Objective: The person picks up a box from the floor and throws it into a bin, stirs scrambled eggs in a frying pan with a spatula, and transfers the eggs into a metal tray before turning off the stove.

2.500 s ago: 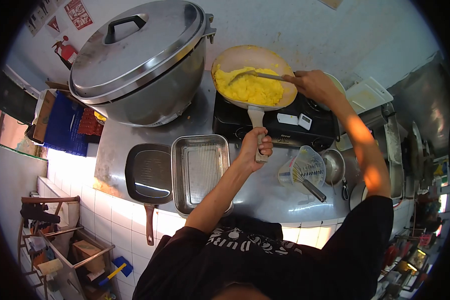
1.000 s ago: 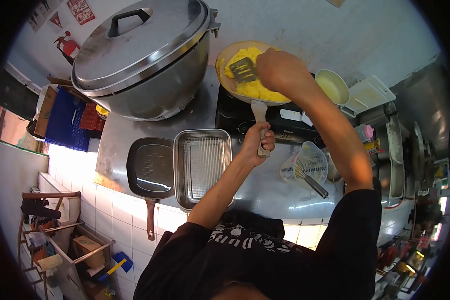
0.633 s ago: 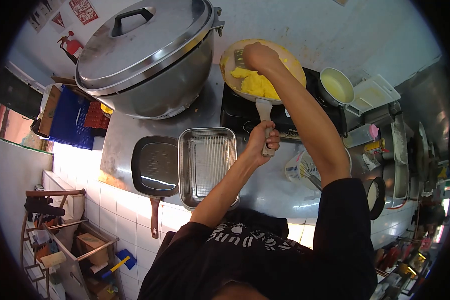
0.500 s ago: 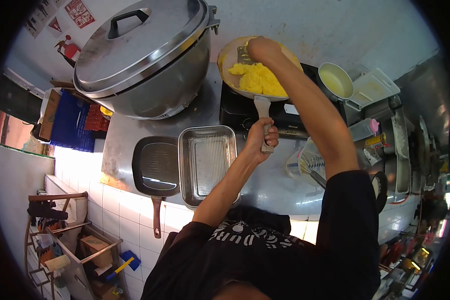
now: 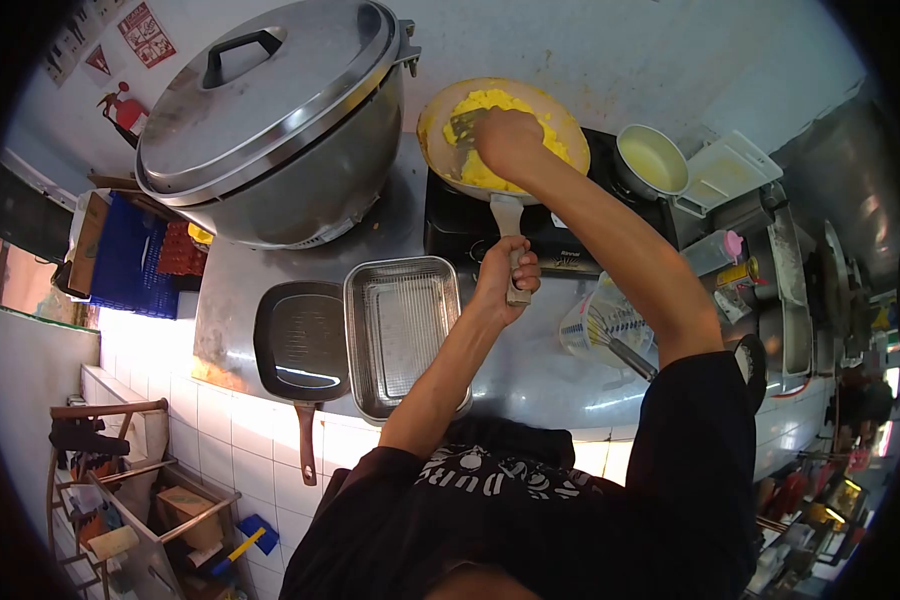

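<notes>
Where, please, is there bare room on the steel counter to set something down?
Bare steel counter shows in front of the black stove, between the left forearm and the clear plastic measuring jug. It is crowded around the pink-capped translucent bottle.

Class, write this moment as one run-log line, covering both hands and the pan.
left hand: grips pan handle | right hand: holds spatula at yellow food | pan: over black stove

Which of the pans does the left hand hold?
The pale pan with yellow food, on the stove: the left hand grips its handle. The dark, squarish pan is untouched.
</notes>
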A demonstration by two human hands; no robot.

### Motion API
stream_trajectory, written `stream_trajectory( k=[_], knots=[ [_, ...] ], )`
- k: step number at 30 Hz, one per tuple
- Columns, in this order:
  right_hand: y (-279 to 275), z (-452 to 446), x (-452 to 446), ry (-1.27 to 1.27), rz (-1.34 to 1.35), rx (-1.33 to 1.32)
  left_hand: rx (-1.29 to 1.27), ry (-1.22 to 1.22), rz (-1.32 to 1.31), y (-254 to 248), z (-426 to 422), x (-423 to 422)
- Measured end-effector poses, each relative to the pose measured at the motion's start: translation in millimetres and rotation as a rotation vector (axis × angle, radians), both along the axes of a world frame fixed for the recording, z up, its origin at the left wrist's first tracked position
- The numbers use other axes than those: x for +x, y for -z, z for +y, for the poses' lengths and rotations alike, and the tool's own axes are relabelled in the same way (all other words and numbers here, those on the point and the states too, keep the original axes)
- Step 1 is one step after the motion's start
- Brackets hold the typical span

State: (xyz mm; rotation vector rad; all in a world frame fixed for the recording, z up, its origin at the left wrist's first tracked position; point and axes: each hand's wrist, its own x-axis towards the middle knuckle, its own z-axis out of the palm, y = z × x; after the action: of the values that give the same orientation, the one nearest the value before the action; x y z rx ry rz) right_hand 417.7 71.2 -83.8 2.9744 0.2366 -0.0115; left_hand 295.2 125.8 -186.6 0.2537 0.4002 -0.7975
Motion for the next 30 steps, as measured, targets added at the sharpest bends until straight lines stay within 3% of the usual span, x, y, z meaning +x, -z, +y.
stream_trajectory(
  k=[2,8,12,16,17,19,21,23,30],
  knots=[
    [-1.7,-12.8,15.0,0.047,-0.04,0.039,0.001,-0.012,-0.006,-0.1,0.1,0.7],
    [-36.7,-52.5,14.2,0.045,-0.112,-0.195,-0.047,0.01,-0.016,1.7,3.5,5.5],
    [-86.7,-68.4,-29.2,-0.007,-0.11,-0.228,-0.036,0.044,-0.041,4.7,4.5,6.7],
    [-101.2,-72.3,-87.3,-0.148,-0.164,-0.235,-0.029,0.059,-0.04,2.4,5.9,6.0],
    [-101.5,-61.8,-99.1,-0.058,-0.009,-0.25,-0.031,0.056,-0.035,2.3,5.2,6.0],
    [-89.1,-52.2,-102.6,0.035,0.153,-0.259,-0.028,0.061,-0.04,3.0,5.1,5.8],
    [-55.8,-51.1,-100.3,-0.126,0.046,-0.24,-0.022,0.049,-0.021,0.9,5.3,3.0],
    [-44.8,-34.3,-86.3,0.008,0.074,-0.154,-0.015,0.032,-0.013,-2.1,4.4,5.0],
    [2.4,-27.7,-24.1,-0.015,-0.164,-0.044,0.008,0.023,-0.008,-1.8,5.5,4.7]
  ],
)
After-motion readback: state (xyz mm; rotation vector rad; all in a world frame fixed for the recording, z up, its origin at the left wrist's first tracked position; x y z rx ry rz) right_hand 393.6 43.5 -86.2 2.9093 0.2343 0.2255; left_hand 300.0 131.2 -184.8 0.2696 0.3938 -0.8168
